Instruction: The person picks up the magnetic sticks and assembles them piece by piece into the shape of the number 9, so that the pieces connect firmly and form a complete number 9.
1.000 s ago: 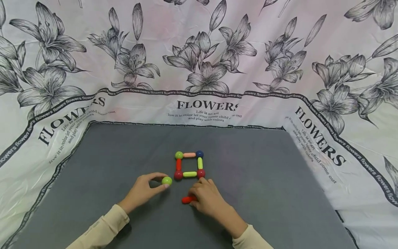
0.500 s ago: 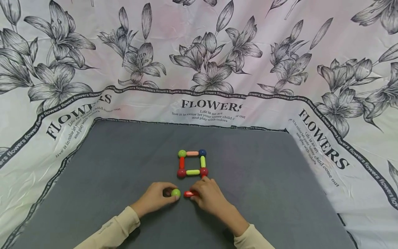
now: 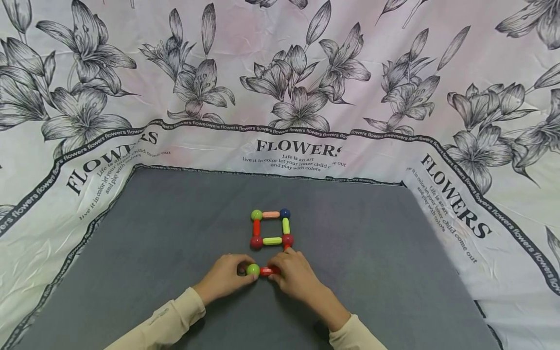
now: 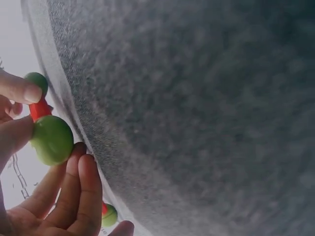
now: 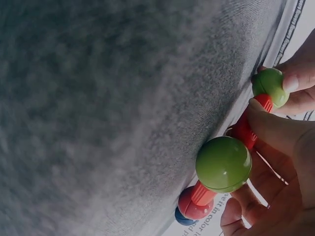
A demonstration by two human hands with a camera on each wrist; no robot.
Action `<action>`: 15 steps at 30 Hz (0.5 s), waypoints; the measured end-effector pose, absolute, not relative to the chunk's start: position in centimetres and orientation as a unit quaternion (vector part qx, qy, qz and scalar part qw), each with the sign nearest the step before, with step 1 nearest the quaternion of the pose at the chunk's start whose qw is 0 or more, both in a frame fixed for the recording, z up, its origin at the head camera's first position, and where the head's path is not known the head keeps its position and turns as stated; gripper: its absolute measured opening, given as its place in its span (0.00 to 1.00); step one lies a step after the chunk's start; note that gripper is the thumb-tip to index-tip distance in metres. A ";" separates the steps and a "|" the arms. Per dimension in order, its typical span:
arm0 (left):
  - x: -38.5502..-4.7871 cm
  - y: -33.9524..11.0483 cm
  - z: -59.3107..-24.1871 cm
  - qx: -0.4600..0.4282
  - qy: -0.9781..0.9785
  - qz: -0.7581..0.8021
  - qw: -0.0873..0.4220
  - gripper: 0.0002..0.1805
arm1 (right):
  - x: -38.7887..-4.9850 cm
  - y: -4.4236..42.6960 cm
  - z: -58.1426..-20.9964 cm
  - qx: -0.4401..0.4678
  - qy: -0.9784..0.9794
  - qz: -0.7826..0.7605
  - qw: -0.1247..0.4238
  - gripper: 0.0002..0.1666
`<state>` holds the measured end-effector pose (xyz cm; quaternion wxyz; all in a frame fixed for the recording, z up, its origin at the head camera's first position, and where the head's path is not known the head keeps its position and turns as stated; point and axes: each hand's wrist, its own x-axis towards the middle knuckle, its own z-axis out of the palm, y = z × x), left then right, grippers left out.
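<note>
My left hand (image 3: 224,275) pinches a green ball (image 3: 253,270) between thumb and fingers. Against that ball sits one end of a red rod (image 5: 244,132), which my right hand (image 3: 297,278) grips. At the rod's other end is a second green ball (image 5: 224,164), hidden under the right hand in the head view. From it another red rod (image 5: 203,193) runs to a dark red corner ball (image 3: 287,239) of a square lying just beyond. That square has a green ball (image 3: 256,215), a blue ball (image 3: 285,214) and another dark red ball (image 3: 256,241) at its other corners.
Between the square's balls lie a pink rod (image 3: 271,215), a red rod (image 3: 256,227) and two yellow-green rods, one along the near side (image 3: 272,240). The grey tabletop (image 3: 358,243) is bordered by a white flower-printed cloth (image 3: 201,150).
The left hand has moved right with its green ball until the ball met the red rod. The right hand has raised the rod slightly in view. The head view has shifted a little.
</note>
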<state>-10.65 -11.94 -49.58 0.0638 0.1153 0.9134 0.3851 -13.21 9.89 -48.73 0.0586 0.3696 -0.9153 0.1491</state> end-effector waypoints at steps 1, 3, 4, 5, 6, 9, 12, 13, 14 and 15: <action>-10.7 -11.8 -49.5 0.116 0.915 0.382 0.061 0.14 | -13.2 9.9 -48.7 0.369 -0.915 0.150 0.061 0.11; -10.6 -11.6 -49.4 0.118 0.919 0.371 0.051 0.13 | -13.2 9.9 -48.7 0.367 -0.916 0.152 0.063 0.12; -10.6 -11.5 -49.3 0.118 0.922 0.367 0.046 0.13 | -13.1 9.9 -48.8 0.366 -0.916 0.154 0.063 0.12; -10.5 -11.4 -49.2 0.119 0.923 0.363 0.042 0.13 | -13.1 9.9 -48.8 0.365 -0.916 0.155 0.063 0.12; -10.5 -11.4 -49.1 0.118 0.926 0.356 0.038 0.13 | -13.1 9.9 -48.8 0.364 -0.916 0.157 0.062 0.12; -10.3 -11.2 -48.8 0.122 0.934 0.334 0.025 0.12 | -13.1 9.7 -48.8 0.363 -0.917 0.158 0.056 0.12; -10.3 -11.0 -48.6 0.128 0.942 0.309 0.012 0.13 | -13.1 9.6 -48.8 0.360 -0.918 0.161 0.047 0.11; -10.3 -11.0 -48.5 0.132 0.945 0.300 0.009 0.13 | -13.1 9.5 -48.8 0.360 -0.918 0.162 0.044 0.11; -10.3 -11.0 -48.5 0.134 0.947 0.291 0.007 0.13 | -13.1 9.5 -48.7 0.359 -0.918 0.163 0.042 0.11; -10.3 -11.0 -48.4 0.136 0.949 0.284 0.006 0.13 | -13.1 9.5 -48.7 0.358 -0.918 0.164 0.040 0.11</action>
